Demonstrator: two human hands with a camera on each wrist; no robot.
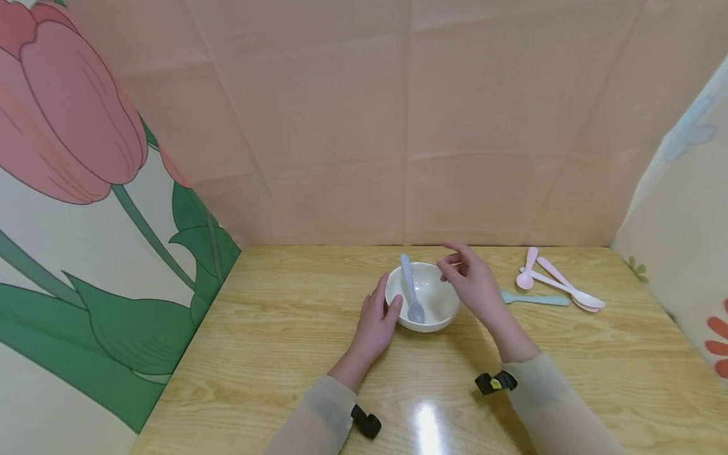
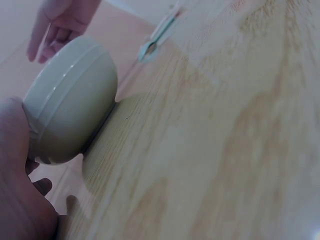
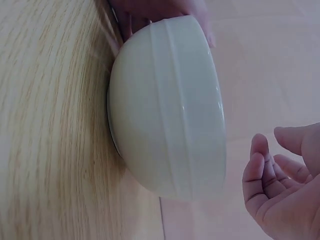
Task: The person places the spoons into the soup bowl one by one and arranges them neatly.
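A white bowl [image 1: 439, 300] stands upright on the wooden table. Inside it leans a lavender spoon [image 1: 415, 309], its bowl end down and its handle over the far left rim. My left hand [image 1: 376, 323] holds the bowl's left side, thumb by the near rim and fingers along the outer wall. Over the right rim hovers my right hand [image 1: 473, 284], its fingers loosely bent and nothing between them. The right wrist view shows this hand [image 3: 287, 180] apart from the bowl [image 3: 167, 110]; the spoon is hidden there.
Right of the bowl lie a teal utensil [image 1: 540, 300], a pink spoon [image 1: 526, 280] and a white spoon [image 1: 586, 297], which crosses over another pink handle [image 1: 554, 272]. A peach backdrop [image 1: 341, 126] rises at the table's [image 1: 296, 303] far edge.
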